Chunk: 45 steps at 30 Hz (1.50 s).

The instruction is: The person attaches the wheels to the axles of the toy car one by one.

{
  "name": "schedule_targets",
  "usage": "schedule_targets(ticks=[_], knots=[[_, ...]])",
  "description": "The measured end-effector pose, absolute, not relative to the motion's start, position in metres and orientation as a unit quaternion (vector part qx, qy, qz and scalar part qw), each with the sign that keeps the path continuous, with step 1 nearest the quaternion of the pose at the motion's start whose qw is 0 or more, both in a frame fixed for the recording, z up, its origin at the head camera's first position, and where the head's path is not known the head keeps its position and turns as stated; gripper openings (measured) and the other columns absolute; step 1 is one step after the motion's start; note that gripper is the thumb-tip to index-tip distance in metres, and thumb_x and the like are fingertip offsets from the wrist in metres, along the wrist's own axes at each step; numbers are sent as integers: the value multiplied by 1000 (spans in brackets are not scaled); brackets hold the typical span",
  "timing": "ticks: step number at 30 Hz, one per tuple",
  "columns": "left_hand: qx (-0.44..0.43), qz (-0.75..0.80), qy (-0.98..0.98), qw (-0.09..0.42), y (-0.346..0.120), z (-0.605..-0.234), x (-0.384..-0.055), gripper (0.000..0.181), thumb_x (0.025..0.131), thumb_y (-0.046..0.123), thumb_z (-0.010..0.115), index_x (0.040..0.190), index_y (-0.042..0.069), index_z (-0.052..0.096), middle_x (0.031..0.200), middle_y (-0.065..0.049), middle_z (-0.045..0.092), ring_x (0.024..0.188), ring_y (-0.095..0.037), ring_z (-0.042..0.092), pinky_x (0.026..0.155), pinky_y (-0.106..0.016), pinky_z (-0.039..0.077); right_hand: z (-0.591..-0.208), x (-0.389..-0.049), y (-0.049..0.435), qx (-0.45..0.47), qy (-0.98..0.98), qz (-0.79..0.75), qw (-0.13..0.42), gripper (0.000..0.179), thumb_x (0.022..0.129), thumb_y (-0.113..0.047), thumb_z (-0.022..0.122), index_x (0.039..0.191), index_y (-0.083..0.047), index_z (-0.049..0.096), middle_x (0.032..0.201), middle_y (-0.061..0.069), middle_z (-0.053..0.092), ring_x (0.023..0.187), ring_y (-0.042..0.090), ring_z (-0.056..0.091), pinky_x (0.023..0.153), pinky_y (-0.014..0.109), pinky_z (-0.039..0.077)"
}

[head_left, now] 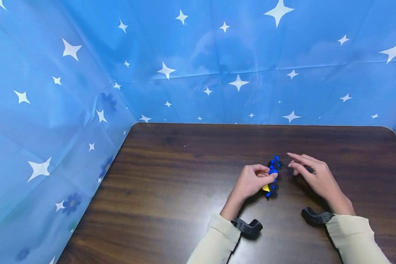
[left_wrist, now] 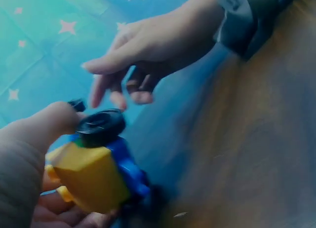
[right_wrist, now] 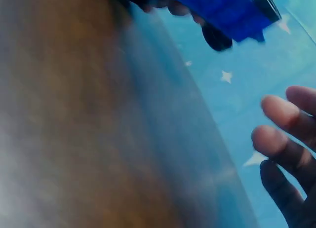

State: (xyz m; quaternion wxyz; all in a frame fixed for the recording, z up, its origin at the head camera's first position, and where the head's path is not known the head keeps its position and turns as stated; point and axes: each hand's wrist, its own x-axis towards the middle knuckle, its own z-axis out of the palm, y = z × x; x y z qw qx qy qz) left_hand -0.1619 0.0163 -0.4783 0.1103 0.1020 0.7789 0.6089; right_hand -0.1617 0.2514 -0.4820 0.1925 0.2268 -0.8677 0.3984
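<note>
A small toy car [head_left: 273,171], blue with a yellow block and black wheels, is held over the table by my left hand [head_left: 252,180], thumb on one side and fingers on the other. The left wrist view shows its yellow block [left_wrist: 91,176] and a black wheel [left_wrist: 101,128] close up beside my thumb. My right hand [head_left: 313,175] hovers to the right of the car, apart from it, with loosely bent fingers and nothing held. In the right wrist view the car's blue body [right_wrist: 227,13] is partly cut off at the top, away from my fingertips [right_wrist: 270,140].
The dark brown wooden table [head_left: 151,190] extends under both hands. A blue curtain [head_left: 198,44] with white stars stands behind its far edge and along the left side. Black wrist-worn devices [head_left: 249,228] sit on both forearms at the cream sleeves.
</note>
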Motion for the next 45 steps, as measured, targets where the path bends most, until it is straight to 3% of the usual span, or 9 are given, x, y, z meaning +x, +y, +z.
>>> schedule_targets(ticks=[5,10,15,18,22,26,40,45], knots=[[180,496,843,107,8,-462,-171,32,89,27,82,107,2,77,93,-3,77,74,4,62,71,-11,52,-495,-164,259,174,-848,456,206,28,109,-5,49,118,-3,76,76,4,66,70,3,59,75,9,40],[270,300,912,72,8,-438,-185,31,91,33,81,109,7,76,97,1,77,75,1,59,69,-9,46,-500,-167,261,166,-841,466,220,29,109,-4,49,118,-5,76,78,7,67,68,3,58,72,10,40],[326,117,936,61,11,-423,-194,27,94,36,78,105,12,73,95,4,72,77,-7,54,71,-19,44,-504,-168,260,145,-844,472,210,29,110,-8,48,117,-7,77,77,7,68,67,4,58,72,11,40],[350,22,934,70,13,-418,-194,28,96,37,75,112,13,72,101,4,72,86,-8,61,81,-22,51,-507,-167,258,132,-848,473,199,30,111,-10,47,117,-7,76,77,8,68,67,6,57,71,13,40],[373,-83,921,70,14,-412,-193,35,97,38,75,124,18,72,119,4,74,113,-11,68,109,-30,50,-506,-168,256,128,-851,471,194,31,111,-12,47,116,-6,77,79,8,69,66,7,57,70,14,40],[381,-120,914,71,18,-406,-198,39,96,38,75,131,21,70,130,5,71,127,-14,64,122,-39,40,-502,-171,255,129,-852,469,197,32,112,-15,47,112,-5,77,78,7,69,66,6,57,69,14,41],[353,-135,920,106,25,-424,-207,39,98,42,71,134,28,68,141,8,63,136,-15,56,123,-40,38,-506,-174,252,132,-862,458,169,34,112,-19,46,109,-6,77,79,4,67,68,8,56,67,16,42],[341,-140,925,95,25,-424,-207,44,99,46,68,140,29,64,146,8,60,139,-16,51,122,-42,40,-506,-177,254,133,-870,446,163,35,113,-20,46,107,-6,77,78,2,67,67,8,56,67,16,41]])
